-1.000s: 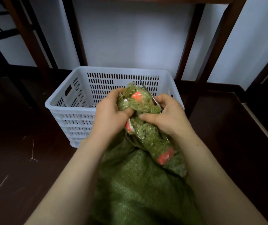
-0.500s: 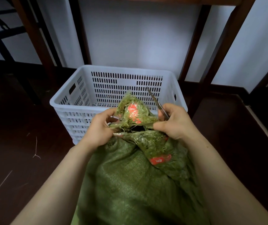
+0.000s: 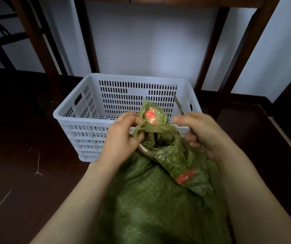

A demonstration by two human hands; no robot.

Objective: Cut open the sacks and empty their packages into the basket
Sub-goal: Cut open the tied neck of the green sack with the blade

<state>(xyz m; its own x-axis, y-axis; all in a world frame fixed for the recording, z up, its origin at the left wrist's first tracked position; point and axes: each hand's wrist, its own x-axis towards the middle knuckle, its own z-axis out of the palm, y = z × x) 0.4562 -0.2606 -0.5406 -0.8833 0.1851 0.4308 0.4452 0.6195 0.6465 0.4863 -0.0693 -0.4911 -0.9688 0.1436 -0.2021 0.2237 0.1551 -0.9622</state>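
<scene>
My left hand (image 3: 121,138) curls round the frayed mouth of the green sack (image 3: 150,199), which sits between my hands. My right hand (image 3: 200,132) grips the scissors (image 3: 179,107), blades pointing up. The white basket (image 3: 81,136) stands just beyond both hands.

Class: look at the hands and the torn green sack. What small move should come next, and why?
Probably the left hand should tug the red-labelled package free of the sack toward the basket: the mouth gapes, and the right hand holds scissors.
</scene>
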